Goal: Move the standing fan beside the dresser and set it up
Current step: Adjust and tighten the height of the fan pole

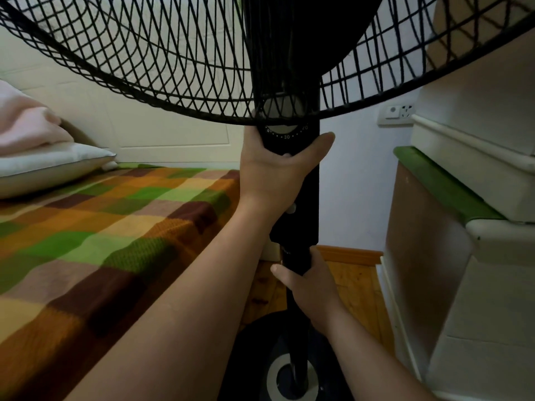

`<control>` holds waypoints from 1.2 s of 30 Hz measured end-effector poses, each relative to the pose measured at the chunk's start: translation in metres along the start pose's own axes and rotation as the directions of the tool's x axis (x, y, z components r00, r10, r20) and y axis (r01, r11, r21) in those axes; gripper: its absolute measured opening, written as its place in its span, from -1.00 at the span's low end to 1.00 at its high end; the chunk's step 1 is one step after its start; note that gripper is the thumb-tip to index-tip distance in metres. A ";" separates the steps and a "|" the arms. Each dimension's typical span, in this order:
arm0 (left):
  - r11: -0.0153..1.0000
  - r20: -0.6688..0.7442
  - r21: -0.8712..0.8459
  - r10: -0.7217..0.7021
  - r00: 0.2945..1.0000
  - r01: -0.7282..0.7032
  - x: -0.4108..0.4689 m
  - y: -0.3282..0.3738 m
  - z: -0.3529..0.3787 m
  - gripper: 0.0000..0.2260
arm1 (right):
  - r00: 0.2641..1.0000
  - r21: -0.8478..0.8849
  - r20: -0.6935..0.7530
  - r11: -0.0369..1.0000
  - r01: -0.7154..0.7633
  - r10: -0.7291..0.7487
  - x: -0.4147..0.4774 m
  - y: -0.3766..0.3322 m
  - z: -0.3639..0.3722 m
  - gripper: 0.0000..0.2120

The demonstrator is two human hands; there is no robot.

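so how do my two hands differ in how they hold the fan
The left hand grips high, on the wide control column under the timer dial; the right hand grips lower, on the thin pole. The left hand's thumb spreads wide; the right hand's lies close across the pole. Both curl round the black fan.

A checked bedspread (115, 221) in green, orange, brown and cream lay spread to the left of the grip and mostly below it. Farther left, at the bedspread's far end, a white pillow (52, 166) lay flat with a pink cushion (26, 123) resting on top of it. Up and to the right of the grip, a white wall socket (397, 112) sat on the pale wall (353, 183). Below the grip, wooden floorboards (356, 287) met an orange-brown skirting board (350, 254).
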State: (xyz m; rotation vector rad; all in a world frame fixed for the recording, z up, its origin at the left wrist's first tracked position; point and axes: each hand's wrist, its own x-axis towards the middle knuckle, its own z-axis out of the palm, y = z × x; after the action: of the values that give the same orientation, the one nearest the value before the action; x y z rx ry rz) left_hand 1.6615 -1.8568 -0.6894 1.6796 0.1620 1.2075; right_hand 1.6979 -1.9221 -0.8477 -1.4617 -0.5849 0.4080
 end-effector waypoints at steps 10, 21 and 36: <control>0.998 0.007 0.004 -0.056 0.998 0.056 -0.002 0.003 0.000 -0.47 | 0.964 -0.405 0.165 0.906 -0.126 0.208 0.029 -0.031 -0.020 -0.33; 0.994 0.016 0.025 -0.103 0.995 0.103 -0.005 0.009 -0.002 -0.47 | 0.999 -0.198 0.041 0.980 0.001 0.007 0.012 -0.012 -0.003 -0.81; 0.998 -0.004 0.010 -0.057 0.998 0.057 -0.003 0.003 -0.001 -0.43 | 0.986 -0.196 -0.073 0.972 0.130 -0.147 0.004 0.006 0.008 -0.62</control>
State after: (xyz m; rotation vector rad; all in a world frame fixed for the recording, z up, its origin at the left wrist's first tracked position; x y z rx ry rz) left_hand 1.6583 -1.8595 -0.6894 1.6713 0.2170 1.1691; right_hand 1.6967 -1.9129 -0.8531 -1.6016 -0.6656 0.1807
